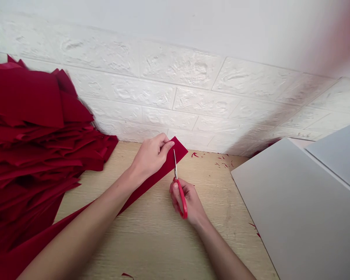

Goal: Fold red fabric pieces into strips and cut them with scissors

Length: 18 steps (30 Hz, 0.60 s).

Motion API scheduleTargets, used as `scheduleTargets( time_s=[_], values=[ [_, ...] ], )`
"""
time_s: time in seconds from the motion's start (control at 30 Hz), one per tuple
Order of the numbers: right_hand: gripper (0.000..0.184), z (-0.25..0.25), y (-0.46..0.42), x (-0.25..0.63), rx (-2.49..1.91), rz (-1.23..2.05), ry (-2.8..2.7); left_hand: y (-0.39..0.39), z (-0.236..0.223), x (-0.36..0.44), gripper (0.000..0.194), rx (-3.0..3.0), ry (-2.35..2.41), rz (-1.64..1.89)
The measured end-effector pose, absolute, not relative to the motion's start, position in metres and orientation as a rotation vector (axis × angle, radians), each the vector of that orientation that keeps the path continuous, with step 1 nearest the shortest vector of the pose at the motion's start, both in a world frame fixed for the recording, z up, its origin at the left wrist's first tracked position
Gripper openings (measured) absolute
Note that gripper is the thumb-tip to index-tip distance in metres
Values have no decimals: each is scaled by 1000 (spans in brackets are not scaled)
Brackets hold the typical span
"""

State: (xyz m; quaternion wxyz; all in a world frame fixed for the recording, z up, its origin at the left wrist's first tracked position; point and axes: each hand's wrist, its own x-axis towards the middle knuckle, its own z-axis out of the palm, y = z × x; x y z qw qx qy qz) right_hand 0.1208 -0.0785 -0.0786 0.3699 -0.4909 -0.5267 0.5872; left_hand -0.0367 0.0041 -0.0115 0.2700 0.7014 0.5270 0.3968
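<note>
The person's right hand (187, 203) is curled around the red plastic loops of a pair of scissors (181, 198), with the wrist low and the forearm rising from the bottom of the view. The steel blades point up and away, and their upper part lies over the near edge of a long red felt strip (160, 175). The left hand (150, 155) pinches the strip's far end between thumb and fingers, its forearm slanting in from the lower left and resting over the strip. The hands are apart but close together, one on each side of the strip's edge. The strip runs diagonally across a pale wood-grain table (163, 245) and merges at its lower end with a tall, ragged pile of red felt pieces (32, 144) at the left. Small red scraps (221, 160) lie near the back of the table. To the right, overlapping grey boards (294, 214) rest on the table's edge, and a white brick-textured wall panel (177, 77) rises behind everything.
</note>
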Motion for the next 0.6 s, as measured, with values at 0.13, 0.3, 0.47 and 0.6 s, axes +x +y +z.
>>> scheduleTargets(
  time_s=[0.13, 0.3, 0.47, 0.6],
  values=[
    [57, -82, -77, 121, -1270, 1504, -1331, 5, -15, -35, 30, 1902, 1413, 1058],
    [58, -85, -76, 122, -1269, 1484, -1355, 5, -15, -34, 30, 1876, 1432, 1067],
    [58, -80, -77, 121, -1295, 1485, -1331, 4, -15, -32, 30, 1869, 1419, 1039],
    [58, -80, -76, 121, -1278, 1503, -1297, 3, -18, -31, 31, 1887, 1382, 1014]
  ],
)
